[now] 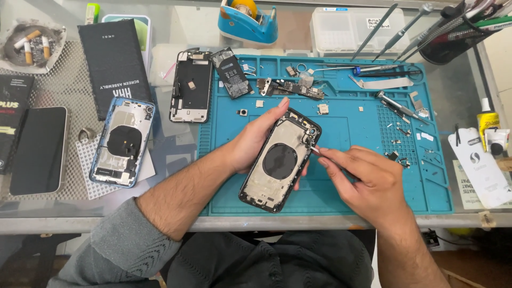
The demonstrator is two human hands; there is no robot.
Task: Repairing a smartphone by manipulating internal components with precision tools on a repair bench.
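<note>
My left hand [255, 140] holds a black, emptied phone housing [280, 161] tilted above the blue work mat [346, 125], fingers wrapped along its left edge. Inside the housing a round dark charging coil shows. My right hand [368, 178] is closed around a thin metal tool [316, 151], maybe tweezers, whose tip touches the housing's upper right edge near the camera corner. A battery [231, 72] and a logic board [290, 88] lie on the mat's top left, apart from both hands.
A blue phone housing [121, 141], a black screen assembly [191, 85], a dark phone [38, 150], a black box [114, 66] and an ashtray [31, 42] lie left. Screwdrivers [397, 105], small screws, a tape dispenser [248, 21], a parts box [349, 29], a glue bottle [487, 122] sit right.
</note>
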